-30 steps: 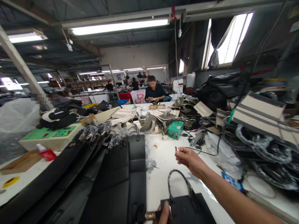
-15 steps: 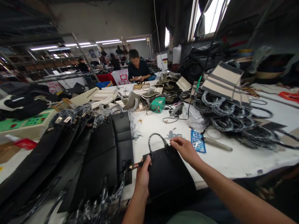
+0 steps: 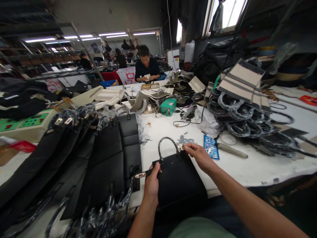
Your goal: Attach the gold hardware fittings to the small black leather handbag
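A small black handbag (image 3: pixel 179 183) lies flat at the near edge of the white table (image 3: pixel 250 168), its wrapped handle (image 3: pixel 166 142) arching away from me. My left hand (image 3: pixel 152 181) grips the bag's left side by a strap with a gold clasp (image 3: pixel 140 174). My right hand (image 3: pixel 199 156) pinches a small metal fitting (image 3: pixel 180 147) at the handle's right base.
A row of black bags (image 3: pixel 104 162) lies overlapped to the left. Right of my hands are a blue packet (image 3: pixel 210 150), a tool (image 3: pixel 231 151) and a heap of wrapped handles and striped bags (image 3: pixel 244 99). A green box (image 3: pixel 167 106) stands mid-table. A person (image 3: pixel 146 67) sits at the far end.
The view tilted down from the room to the bag. My right hand came back from mid-table holding a small metal piece and now sits at the handle's base. My left hand keeps its grip.
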The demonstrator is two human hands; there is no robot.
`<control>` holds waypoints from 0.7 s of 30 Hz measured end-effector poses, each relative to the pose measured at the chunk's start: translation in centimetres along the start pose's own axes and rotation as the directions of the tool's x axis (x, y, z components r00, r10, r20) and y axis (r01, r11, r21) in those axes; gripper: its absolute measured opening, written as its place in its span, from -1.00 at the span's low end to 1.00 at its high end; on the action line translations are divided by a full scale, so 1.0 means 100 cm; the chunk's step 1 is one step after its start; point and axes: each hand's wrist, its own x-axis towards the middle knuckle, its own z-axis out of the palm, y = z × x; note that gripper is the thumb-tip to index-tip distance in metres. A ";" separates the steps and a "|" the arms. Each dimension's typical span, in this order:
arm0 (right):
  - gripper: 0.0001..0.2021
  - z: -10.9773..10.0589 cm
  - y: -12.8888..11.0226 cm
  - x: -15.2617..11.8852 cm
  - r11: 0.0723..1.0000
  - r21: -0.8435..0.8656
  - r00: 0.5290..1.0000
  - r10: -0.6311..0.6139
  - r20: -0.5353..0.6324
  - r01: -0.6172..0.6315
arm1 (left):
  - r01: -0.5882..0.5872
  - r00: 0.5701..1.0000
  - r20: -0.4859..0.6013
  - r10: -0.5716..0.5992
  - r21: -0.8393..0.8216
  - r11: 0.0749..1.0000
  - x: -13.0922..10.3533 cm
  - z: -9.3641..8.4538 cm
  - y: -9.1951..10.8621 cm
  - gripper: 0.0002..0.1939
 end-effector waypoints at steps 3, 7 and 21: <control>-0.68 -0.010 -0.009 0.000 0.997 0.070 0.994 0.011 0.111 -0.019 | 0.024 1.000 0.020 -0.024 0.003 1.000 0.000 0.000 0.000 -0.57; -0.66 -0.025 -0.027 0.001 0.989 0.038 0.924 0.121 0.363 -0.145 | 0.029 1.000 0.006 -0.029 0.016 0.999 0.000 0.001 0.000 -0.56; -0.81 -0.016 -0.005 -0.045 0.859 -0.510 0.999 0.014 -0.043 -0.034 | -0.063 0.997 -0.026 0.067 0.121 0.991 -0.007 0.008 -0.003 -0.59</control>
